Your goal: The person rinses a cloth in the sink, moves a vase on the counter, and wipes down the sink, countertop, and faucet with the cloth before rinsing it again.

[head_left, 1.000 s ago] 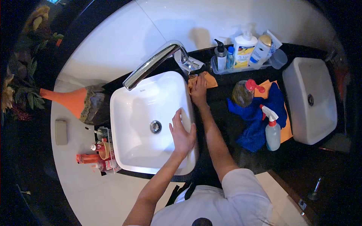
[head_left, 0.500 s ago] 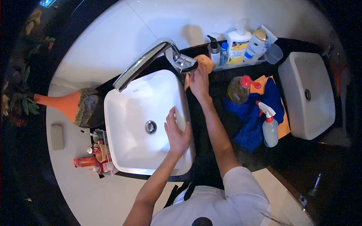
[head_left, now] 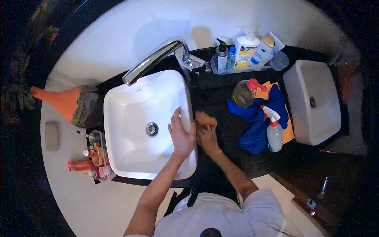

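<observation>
A white vessel sink (head_left: 130, 158) stands on the black countertop, a chrome faucet (head_left: 154, 61) arching over its back edge. My left hand (head_left: 182, 138) rests on the sink's right rim, fingers stretched out over the basin, holding nothing. Just right of the sink, my right hand (head_left: 207, 140) presses an orange cloth (head_left: 206, 119) against the countertop. That hand is slightly blurred and its fingertips are partly covered by the cloth.
On the right, a blue towel (head_left: 252, 136) lies by a spray bottle (head_left: 274, 136) and a red-capped bottle (head_left: 243, 94). A clear tray (head_left: 241, 70) of toiletries stands along the wall. Left are an orange vase (head_left: 63, 102) and a toiletry basket (head_left: 106, 172). A rectangular white basin (head_left: 316, 118) stands far right.
My right hand has drawn the orange cloth from beside the faucet base toward my body, along the sink's right side. My left hand stays on the rim. The view has shifted slightly.
</observation>
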Demonstrator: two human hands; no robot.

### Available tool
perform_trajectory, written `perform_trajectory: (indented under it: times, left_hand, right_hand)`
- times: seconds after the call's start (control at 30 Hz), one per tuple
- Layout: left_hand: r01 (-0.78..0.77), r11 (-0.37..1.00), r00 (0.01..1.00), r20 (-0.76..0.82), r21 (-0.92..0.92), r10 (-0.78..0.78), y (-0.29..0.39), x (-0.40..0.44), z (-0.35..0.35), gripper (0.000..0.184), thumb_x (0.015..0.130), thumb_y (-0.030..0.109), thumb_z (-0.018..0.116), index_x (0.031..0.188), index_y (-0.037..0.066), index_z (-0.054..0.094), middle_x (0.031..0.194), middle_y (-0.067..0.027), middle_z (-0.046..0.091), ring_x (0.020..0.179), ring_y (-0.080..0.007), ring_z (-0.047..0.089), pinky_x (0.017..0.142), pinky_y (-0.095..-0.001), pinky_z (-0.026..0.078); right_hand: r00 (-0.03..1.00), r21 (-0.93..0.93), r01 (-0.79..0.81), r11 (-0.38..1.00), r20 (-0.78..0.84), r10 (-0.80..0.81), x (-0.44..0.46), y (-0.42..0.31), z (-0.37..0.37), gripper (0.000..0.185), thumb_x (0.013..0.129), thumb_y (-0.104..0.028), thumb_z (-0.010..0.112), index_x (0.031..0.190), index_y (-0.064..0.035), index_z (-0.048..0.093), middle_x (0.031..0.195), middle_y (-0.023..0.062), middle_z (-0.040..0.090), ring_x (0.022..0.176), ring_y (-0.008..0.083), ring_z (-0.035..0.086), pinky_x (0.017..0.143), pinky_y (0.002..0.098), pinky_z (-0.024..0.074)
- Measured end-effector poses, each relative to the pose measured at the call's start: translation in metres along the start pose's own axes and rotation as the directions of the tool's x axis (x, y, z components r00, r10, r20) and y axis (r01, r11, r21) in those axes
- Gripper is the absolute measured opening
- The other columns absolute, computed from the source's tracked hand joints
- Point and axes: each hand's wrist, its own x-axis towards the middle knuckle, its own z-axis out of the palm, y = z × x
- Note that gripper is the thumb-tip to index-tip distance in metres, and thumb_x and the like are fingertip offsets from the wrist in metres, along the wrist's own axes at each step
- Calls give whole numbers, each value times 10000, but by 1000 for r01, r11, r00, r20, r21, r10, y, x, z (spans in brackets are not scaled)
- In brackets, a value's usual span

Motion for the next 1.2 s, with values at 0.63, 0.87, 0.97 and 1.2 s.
perform_trajectory:
  times: [0.63,0.87,0.97,1.2]
  left_hand:
    - [119,990,993,7,81,-120,6,-2,-7,722,750,220,619,1365,110,257,1298,-158,370,1240,-325,353,1013,-621,176]
    - [56,992,992,-116,109,-43,-7,-51,-48,695,768,373,612,1335,92,325,1335,-134,380,1244,-303,367,1040,-610,108]
    - [6,991,977,-212,131,22,-34,-89,-110,559,778,291,618,1261,87,424,1291,-129,433,1239,-281,379,1050,-600,77]
    - [328,865,858,-502,380,-105,-141,-128,-201,454,752,150,612,1181,88,477,1245,-111,458,1247,-315,342,1047,-593,96]
  right_hand:
    - [940,973,-132,188,63,335,111,-30,-55,244,859,-40,532,1098,-12,571,1101,84,602,985,181,568,879,295,444]
    - [945,-248,325,912,113,-307,187,-56,-17,530,798,-214,565,1295,-90,430,1378,86,396,1206,252,412,1014,442,280]
    - [897,-512,412,754,84,-433,223,-46,22,526,852,-225,441,1361,-126,352,1424,76,337,1253,208,389,939,402,375]
    - [667,-228,741,631,145,-731,279,-123,101,645,736,-171,587,1337,-83,369,1317,94,437,1252,256,382,990,485,343]
